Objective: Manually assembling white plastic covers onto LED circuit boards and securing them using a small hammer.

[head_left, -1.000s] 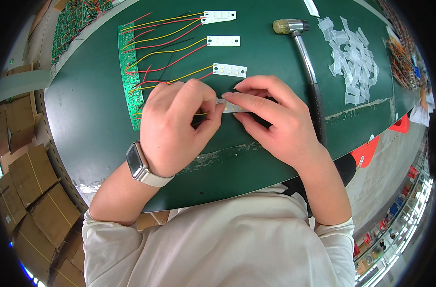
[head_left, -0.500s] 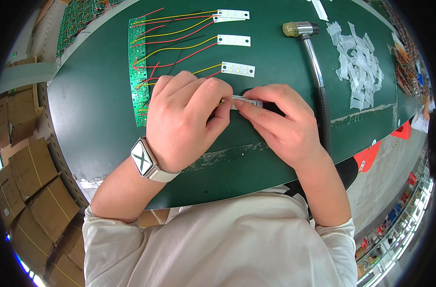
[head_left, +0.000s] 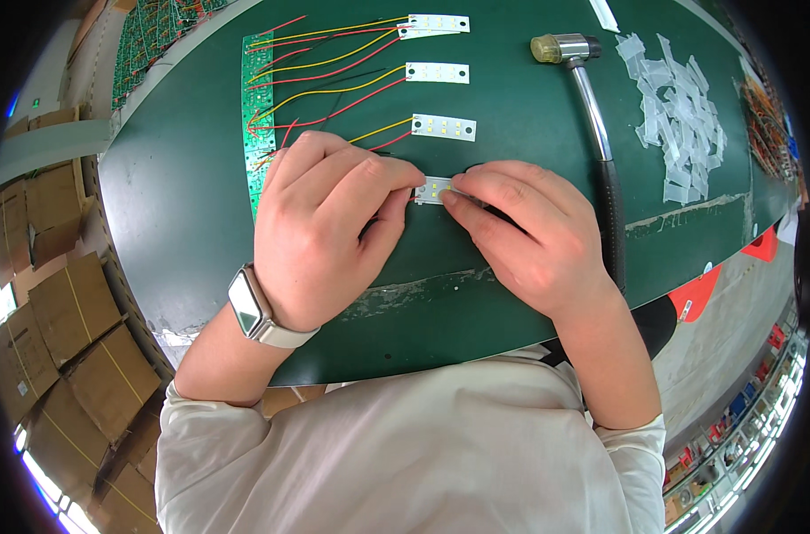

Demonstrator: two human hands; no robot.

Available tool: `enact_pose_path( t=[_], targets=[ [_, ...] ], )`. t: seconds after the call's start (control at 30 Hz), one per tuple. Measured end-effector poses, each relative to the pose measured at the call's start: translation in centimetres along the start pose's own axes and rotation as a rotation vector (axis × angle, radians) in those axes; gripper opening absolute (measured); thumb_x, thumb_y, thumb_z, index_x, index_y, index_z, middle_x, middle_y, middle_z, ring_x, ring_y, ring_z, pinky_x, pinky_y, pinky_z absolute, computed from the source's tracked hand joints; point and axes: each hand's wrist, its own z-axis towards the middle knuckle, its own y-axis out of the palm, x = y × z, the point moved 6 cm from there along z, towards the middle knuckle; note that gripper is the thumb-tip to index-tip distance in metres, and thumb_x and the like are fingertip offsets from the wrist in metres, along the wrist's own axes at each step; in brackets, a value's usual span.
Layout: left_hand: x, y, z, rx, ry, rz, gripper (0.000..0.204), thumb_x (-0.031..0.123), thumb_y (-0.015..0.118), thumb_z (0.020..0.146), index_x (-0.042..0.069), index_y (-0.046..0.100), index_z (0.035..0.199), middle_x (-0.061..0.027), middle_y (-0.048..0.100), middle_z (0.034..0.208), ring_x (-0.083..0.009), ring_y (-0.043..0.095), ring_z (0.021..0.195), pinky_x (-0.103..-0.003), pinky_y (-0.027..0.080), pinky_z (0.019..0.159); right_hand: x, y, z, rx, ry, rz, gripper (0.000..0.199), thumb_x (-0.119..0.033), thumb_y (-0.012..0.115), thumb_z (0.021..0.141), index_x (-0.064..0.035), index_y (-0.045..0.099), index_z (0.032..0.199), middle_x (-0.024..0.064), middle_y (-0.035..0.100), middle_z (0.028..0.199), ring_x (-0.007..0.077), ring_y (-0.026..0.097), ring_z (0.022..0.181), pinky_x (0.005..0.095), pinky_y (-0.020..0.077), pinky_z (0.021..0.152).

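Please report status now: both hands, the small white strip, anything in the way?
Left hand and right hand both pinch the small white LED strip on the green table. Hammer lies right, apart.

small white LED strip board (head_left: 435, 190), flat on the green table, pinched from both ends between fingertips, little yellow LED squares facing up, mostly covered by fingers, sitting just below three matching wired boards

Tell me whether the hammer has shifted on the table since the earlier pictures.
No. The hammer lies at the same spot beside the pile of clear strips, its handle alongside the right hand; only the camera view shifted.
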Motion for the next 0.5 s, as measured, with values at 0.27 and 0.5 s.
enact_pose_path(
  t=[0.27,0.5],
  targets=[
    [-0.5,0.2,0.03,-0.059,-0.054,-0.104,0.02,-0.006,0.082,0.076,0.006,0.075,0.09,-0.0042,0.075,0.088,-0.0252,0.066,0.087,-0.037,0.054,0.075,-0.71,-0.06,-0.18,0.023,-0.074,-0.14,0.015,-0.005,0.08,0.081,-0.0015,0.074,0.094,0.0022,0.072,0.098,0.0194,0.072,0.089,0.0312,0.0576,0.064],
    [-0.25,0.74,-0.21,-0.047,-0.05,-0.152,0.025,-0.007,0.083,0.075,0.006,0.074,0.095,-0.0027,0.074,0.089,-0.025,0.065,0.088,-0.036,0.054,0.076,-0.53,-0.1,-0.02,0.005,-0.071,-0.114,0.012,-0.006,0.079,0.08,-0.0019,0.076,0.09,0.0027,0.072,0.1,0.0209,0.073,0.091,0.0333,0.0579,0.071]
  ],
)
